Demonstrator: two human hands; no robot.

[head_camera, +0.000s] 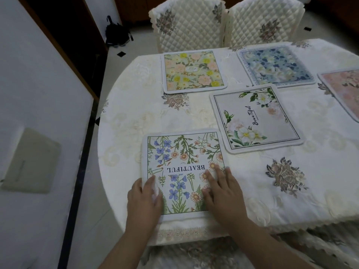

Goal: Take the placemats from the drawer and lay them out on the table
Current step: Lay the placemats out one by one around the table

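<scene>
Hands flat on a square fabric placemat printed with blue and orange wildflowers [184, 171], at the worktop's near edge.
Left hand [144, 200] and right hand [223, 193] press it with straight fingers. Four more soft, white-bordered floral mats lie apart on the embroidered cream tablecloth [126, 121]; two quilted cream chair covers [186, 24] stand behind.

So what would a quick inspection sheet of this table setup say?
Surface: round table under a cream embroidered cloth.
Job's things: five placemats laid out: wildflower mat nearest, white-rose mat, yellow-flower mat, blue mat, pink mat cut off by the frame edge.
Clutter: nothing seen.
Hands: left hand and right hand rest flat on the wildflower mat.
Cables: nothing seen.
Surroundings: two quilted chairs beyond; black bag on the floor.
</scene>
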